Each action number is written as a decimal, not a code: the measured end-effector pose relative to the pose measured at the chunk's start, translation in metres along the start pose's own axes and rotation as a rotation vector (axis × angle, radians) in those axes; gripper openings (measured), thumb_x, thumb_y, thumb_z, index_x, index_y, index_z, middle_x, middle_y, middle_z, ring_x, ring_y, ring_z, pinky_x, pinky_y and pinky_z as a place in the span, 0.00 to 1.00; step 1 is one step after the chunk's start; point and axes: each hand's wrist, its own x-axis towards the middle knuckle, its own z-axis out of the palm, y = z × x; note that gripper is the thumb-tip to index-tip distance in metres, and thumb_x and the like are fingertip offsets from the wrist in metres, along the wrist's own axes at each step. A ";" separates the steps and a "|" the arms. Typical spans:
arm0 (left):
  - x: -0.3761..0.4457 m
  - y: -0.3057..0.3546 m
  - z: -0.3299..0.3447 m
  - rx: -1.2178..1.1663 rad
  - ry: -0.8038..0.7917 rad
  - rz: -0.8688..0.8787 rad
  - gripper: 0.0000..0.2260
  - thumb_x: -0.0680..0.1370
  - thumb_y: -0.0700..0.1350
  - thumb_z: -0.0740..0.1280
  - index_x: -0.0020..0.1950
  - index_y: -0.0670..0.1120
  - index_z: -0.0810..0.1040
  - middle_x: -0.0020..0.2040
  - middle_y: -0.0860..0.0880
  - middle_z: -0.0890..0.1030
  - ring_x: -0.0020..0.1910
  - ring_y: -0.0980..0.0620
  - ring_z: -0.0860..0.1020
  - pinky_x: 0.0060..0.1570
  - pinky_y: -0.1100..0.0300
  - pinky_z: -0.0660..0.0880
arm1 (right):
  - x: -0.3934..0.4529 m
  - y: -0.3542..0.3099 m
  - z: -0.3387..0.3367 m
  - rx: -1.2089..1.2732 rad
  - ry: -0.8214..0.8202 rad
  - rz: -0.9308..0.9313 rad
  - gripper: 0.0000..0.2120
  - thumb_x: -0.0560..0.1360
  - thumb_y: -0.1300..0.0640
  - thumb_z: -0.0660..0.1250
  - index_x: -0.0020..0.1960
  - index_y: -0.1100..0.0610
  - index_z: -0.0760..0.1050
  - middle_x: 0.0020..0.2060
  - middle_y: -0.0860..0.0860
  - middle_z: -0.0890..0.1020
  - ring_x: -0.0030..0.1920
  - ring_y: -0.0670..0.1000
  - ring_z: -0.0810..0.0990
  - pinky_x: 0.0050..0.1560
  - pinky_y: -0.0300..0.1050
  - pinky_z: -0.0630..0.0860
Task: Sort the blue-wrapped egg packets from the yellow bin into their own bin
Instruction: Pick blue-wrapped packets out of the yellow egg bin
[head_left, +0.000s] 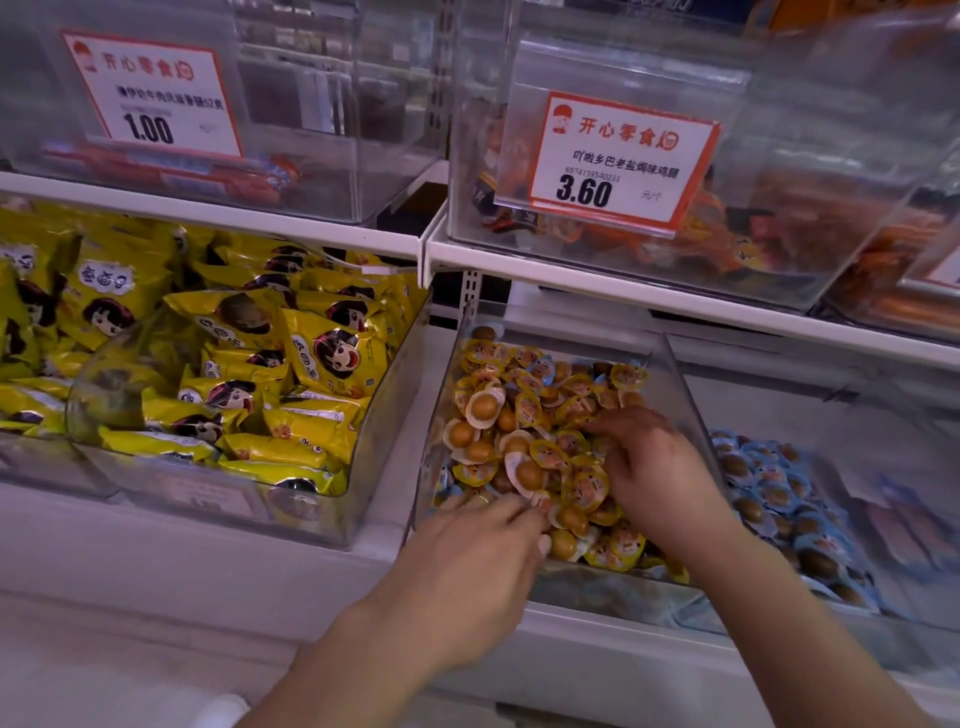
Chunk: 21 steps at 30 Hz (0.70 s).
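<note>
The middle clear bin (675, 374) holds a heap of yellow-wrapped egg packets (524, 410). A few blue-wrapped egg packets (543, 367) lie among them, near the back and at the front left edge. The bin to its right holds blue-wrapped packets (769, 488) only. My left hand (483, 551) reaches over the front rim, its fingers stretched out and touching packets at the near edge. My right hand (654, 467) lies on the heap toward the right wall, fingers spread and dug in among the yellow packets, with the fingertips partly hidden.
A large clear bin of yellow snack bags (218, 364) stands to the left. Above, a white shelf (623, 280) carries clear bins with price tags marked 1.00 (150, 93) and 3.60 (618, 156). More pale packets (904, 525) lie at the far right.
</note>
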 end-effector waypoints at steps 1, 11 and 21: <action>0.001 0.001 0.000 0.007 -0.019 -0.023 0.19 0.82 0.60 0.45 0.63 0.56 0.71 0.60 0.56 0.74 0.61 0.49 0.72 0.60 0.49 0.68 | 0.000 -0.002 0.001 0.035 0.005 -0.014 0.16 0.74 0.68 0.64 0.58 0.57 0.83 0.55 0.55 0.83 0.59 0.57 0.79 0.59 0.52 0.76; -0.007 -0.023 -0.019 -0.447 -0.030 -0.025 0.17 0.76 0.36 0.65 0.58 0.56 0.82 0.54 0.66 0.75 0.59 0.66 0.73 0.59 0.69 0.69 | -0.006 -0.038 0.003 0.207 -0.060 -0.288 0.14 0.76 0.60 0.62 0.57 0.54 0.83 0.52 0.48 0.84 0.57 0.49 0.79 0.59 0.43 0.74; -0.025 -0.037 -0.043 -0.752 0.788 -0.278 0.12 0.81 0.40 0.65 0.52 0.56 0.82 0.42 0.55 0.79 0.35 0.59 0.78 0.34 0.68 0.74 | 0.001 -0.046 0.036 -0.166 -0.420 -0.253 0.22 0.76 0.43 0.64 0.68 0.46 0.73 0.66 0.46 0.75 0.69 0.54 0.65 0.71 0.60 0.62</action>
